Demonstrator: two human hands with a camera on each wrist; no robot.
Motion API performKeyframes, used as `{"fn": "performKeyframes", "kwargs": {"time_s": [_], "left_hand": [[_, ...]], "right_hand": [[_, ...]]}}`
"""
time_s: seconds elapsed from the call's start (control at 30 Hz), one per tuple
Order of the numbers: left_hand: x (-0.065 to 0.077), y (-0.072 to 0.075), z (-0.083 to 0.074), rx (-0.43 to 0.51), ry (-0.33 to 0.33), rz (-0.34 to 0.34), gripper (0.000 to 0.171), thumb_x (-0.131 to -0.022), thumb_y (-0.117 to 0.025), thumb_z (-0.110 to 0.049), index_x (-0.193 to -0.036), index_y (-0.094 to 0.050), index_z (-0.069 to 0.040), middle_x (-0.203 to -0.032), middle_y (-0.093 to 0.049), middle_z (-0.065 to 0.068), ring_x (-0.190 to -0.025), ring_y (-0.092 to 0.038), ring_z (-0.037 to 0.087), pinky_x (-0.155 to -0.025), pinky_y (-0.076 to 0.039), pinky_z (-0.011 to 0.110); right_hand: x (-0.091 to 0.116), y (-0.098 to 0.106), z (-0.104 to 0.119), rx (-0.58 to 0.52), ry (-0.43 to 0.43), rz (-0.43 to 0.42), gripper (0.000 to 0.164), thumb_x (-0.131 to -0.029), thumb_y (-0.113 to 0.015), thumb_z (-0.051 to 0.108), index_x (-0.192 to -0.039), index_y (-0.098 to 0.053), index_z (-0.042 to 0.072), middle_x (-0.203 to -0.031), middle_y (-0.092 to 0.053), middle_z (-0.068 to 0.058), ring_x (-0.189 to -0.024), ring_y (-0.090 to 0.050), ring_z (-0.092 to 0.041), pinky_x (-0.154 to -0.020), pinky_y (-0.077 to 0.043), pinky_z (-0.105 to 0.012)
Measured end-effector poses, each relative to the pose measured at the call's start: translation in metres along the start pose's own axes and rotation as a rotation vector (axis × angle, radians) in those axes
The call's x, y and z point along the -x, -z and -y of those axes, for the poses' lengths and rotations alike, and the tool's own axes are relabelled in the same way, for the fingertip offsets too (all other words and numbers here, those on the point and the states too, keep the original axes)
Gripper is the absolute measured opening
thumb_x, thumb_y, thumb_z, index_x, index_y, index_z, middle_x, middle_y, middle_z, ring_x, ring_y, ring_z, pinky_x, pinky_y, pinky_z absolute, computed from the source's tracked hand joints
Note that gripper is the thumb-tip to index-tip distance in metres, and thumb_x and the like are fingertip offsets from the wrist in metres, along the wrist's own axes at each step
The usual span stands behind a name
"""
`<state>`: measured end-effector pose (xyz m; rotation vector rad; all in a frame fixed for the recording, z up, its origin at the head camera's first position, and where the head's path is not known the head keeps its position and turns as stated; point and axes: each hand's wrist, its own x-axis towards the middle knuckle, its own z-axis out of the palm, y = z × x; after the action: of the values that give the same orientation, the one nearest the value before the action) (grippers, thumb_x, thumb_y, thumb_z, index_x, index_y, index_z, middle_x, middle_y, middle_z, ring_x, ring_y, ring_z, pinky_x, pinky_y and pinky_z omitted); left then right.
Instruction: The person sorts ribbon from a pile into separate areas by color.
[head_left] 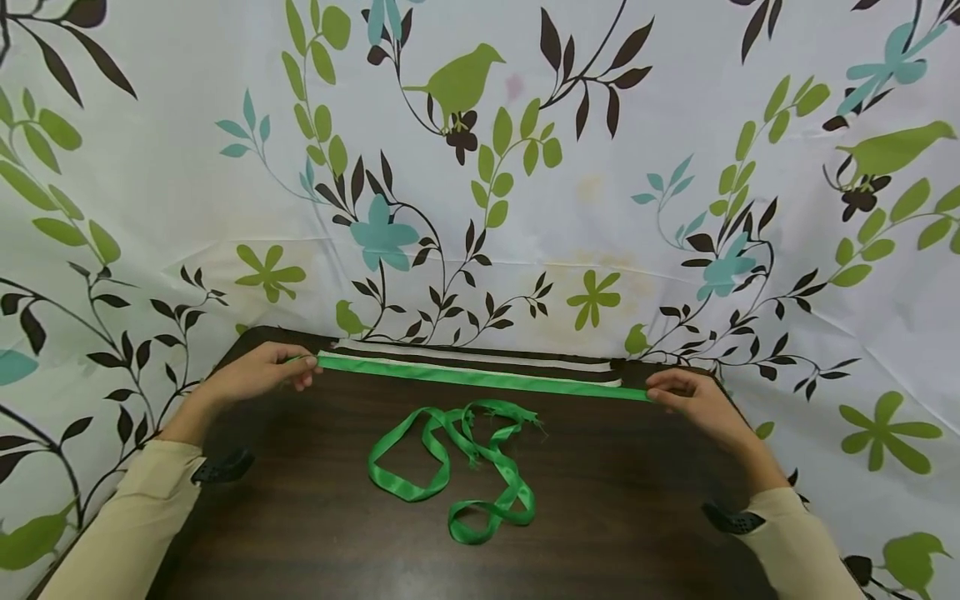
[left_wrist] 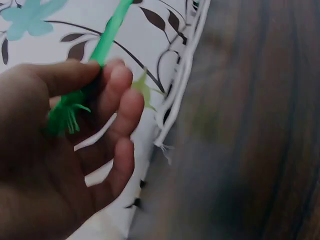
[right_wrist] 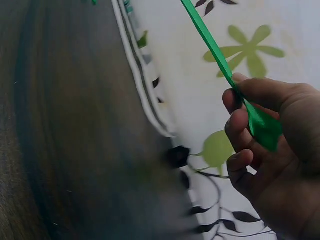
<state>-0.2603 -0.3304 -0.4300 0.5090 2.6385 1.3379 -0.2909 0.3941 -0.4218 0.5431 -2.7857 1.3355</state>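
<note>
- At left, pinching a frayed end of the taut green satin ribbon [head_left: 480, 381] with the left hand [head_left: 262, 371].
- Mid-view, stretched straight just nearer than the white strips [head_left: 480, 356]; seemingly being lined up, so probably calling for even tension and level lowering.
- Below, coiled loosely: more green ribbon [head_left: 504, 467].
- At right, pinching the other end with the right hand [head_left: 697, 404].
- Underneath, dark wood-grain table [head_left: 615, 500]; beyond, bird-and-leaf-printed cloth [head_left: 600, 192], creased, around three sides.
</note>
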Motion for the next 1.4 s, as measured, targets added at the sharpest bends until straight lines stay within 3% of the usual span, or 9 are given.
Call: {"fn": "performKeyframes", "kwargs": {"time_s": [0.27, 0.4, 0.57, 0.87, 1.1, 1.27, 1.4], "left_hand": [[-0.003, -0.009, 0.020, -0.214, 0.159, -0.164, 0.034, -0.103, -0.063, -0.032, -0.104, -0.073, 0.001, -0.085, -0.070, 0.005, -0.077, -0.066, 0.021, -0.072, -0.050, 0.042], [-0.003, -0.017, 0.025, -0.279, 0.249, -0.198, 0.035, -0.101, -0.065, -0.033, -0.105, -0.073, 0.001, -0.081, -0.070, 0.004, -0.073, -0.066, 0.021, -0.066, -0.051, 0.043], [-0.004, -0.023, 0.024, -0.321, 0.316, -0.204, 0.037, -0.098, -0.068, -0.033, -0.108, -0.074, 0.002, -0.079, -0.067, 0.004, -0.071, -0.062, 0.021, -0.060, -0.047, 0.041], [0.003, -0.019, 0.019, -0.382, 0.339, -0.174, 0.036, -0.093, -0.074, -0.032, -0.101, -0.074, 0.003, -0.088, -0.065, 0.012, -0.073, -0.057, 0.027, -0.061, -0.046, 0.045], [0.010, -0.014, 0.016, -0.361, 0.336, -0.117, 0.036, -0.093, -0.075, -0.028, -0.102, -0.072, 0.007, -0.078, -0.066, 0.006, -0.069, -0.061, 0.022, -0.059, -0.048, 0.041], [0.012, -0.009, 0.014, -0.351, 0.331, -0.085, 0.034, -0.093, -0.075, -0.025, -0.101, -0.071, 0.008, -0.077, -0.066, 0.006, -0.068, -0.063, 0.021, -0.059, -0.050, 0.040], [0.012, -0.006, 0.012, -0.378, 0.335, -0.090, 0.037, -0.093, -0.074, -0.028, -0.104, -0.069, 0.007, -0.084, -0.067, 0.014, -0.074, -0.065, 0.030, -0.064, -0.051, 0.046]], "right_hand": [[-0.013, -0.023, -0.030, -0.015, -0.038, -0.045, 0.036, -0.098, -0.072, 0.025, -0.123, -0.066, 0.001, -0.111, -0.070, -0.013, -0.096, -0.066, -0.037, -0.079, -0.055, -0.047], [-0.017, -0.036, -0.038, 0.006, -0.048, -0.042, 0.030, -0.098, -0.072, 0.019, -0.121, -0.067, 0.001, -0.108, -0.070, -0.013, -0.092, -0.067, -0.029, -0.077, -0.055, -0.042], [-0.015, -0.047, -0.044, 0.054, -0.057, -0.023, 0.022, -0.098, -0.072, 0.014, -0.115, -0.069, 0.001, -0.101, -0.069, -0.012, -0.082, -0.064, -0.023, -0.068, -0.054, -0.037], [-0.004, -0.055, -0.033, 0.187, -0.059, -0.010, 0.016, -0.095, -0.075, 0.013, -0.109, -0.070, 0.004, -0.095, -0.069, -0.007, -0.076, -0.064, -0.021, -0.062, -0.052, -0.036], [0.003, -0.055, -0.022, 0.248, -0.058, 0.016, 0.014, -0.094, -0.076, 0.012, -0.106, -0.071, 0.005, -0.087, -0.067, -0.002, -0.071, -0.060, -0.018, -0.061, -0.049, -0.034], [0.007, -0.051, -0.015, 0.280, -0.043, 0.041, 0.016, -0.094, -0.076, 0.014, -0.107, -0.071, 0.005, -0.089, -0.066, -0.002, -0.076, -0.061, -0.019, -0.064, -0.049, -0.037], [0.008, -0.048, -0.009, 0.354, -0.027, 0.002, 0.018, -0.096, -0.074, 0.017, -0.109, -0.071, 0.004, -0.097, -0.069, -0.006, -0.084, -0.063, -0.024, -0.069, -0.050, -0.043]]}}
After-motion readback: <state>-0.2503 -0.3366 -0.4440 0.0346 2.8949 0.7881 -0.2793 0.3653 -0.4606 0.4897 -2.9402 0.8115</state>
